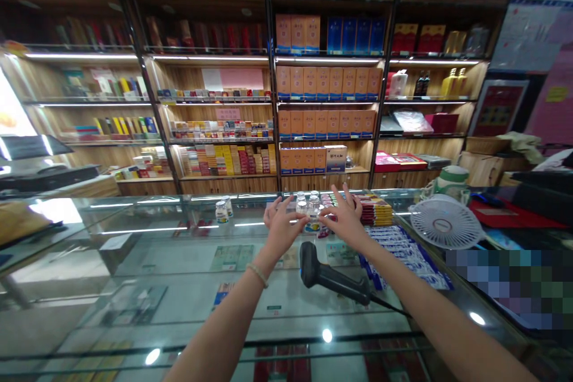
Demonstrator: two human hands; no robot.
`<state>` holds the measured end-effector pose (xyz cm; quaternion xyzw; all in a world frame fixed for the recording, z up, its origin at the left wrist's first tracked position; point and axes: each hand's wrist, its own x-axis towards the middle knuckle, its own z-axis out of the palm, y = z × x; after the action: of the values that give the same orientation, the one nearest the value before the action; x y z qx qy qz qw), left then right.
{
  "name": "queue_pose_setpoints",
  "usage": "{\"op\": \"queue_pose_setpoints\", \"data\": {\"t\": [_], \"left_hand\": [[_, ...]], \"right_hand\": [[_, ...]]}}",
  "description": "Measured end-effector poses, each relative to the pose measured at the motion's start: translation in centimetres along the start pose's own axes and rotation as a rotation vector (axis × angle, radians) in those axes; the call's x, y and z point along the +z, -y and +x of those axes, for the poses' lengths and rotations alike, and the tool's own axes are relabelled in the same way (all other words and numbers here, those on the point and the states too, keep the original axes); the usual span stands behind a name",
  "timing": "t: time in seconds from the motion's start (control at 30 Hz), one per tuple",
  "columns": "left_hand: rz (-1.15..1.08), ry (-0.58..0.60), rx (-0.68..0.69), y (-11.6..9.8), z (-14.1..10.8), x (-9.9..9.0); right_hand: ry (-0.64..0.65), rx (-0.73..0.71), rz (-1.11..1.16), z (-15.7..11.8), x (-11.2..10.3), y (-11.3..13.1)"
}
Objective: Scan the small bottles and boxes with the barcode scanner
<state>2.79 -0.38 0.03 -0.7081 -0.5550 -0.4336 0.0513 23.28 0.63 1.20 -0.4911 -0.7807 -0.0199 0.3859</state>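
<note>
The left hand is loosely open, fingers spread, its inner tip at the 9 o'clock side of a small bottle on the glass desk. The right hand, likewise open, meets its 3 o'clock side; I cannot tell whether either presses. A scanner lies at 5 o'clock.

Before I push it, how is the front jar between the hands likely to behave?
The front jar is probably stiff: it looks like clear glass or hard plastic, so it may also be fragile. The counter is glossy, so a push could well slide it, perhaps into the other jars close behind.
</note>
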Motion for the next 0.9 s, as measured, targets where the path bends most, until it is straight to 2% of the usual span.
{"op": "queue_pose_setpoints", "data": {"t": [0.23,0.43,0.57,0.7,0.9], "left_hand": [[-0.021,0.021,0.021,0.2,0.0,0.8],[-0.059,-0.002,0.094,0.9,-0.2,1.5],[-0.055,0.021,0.076,0.5,-0.2,1.6],[-0.048,0.031,0.083,-0.4,-0.3,1.3],[0.055,0.026,0.129,-2.6,-1.0,0.6]], "right_hand": [[0.017,-0.008,-0.006,-0.2,0.2,-1.2],[0.111,-0.040,0.032,-0.4,1.0,-2.3],[0.132,-0.042,0.080,-0.7,0.9,-2.5],[0.060,-0.004,0.141,-1.0,0.7,-2.7],[-0.104,0.147,0.319,-0.7,0.7,-2.9]]}}
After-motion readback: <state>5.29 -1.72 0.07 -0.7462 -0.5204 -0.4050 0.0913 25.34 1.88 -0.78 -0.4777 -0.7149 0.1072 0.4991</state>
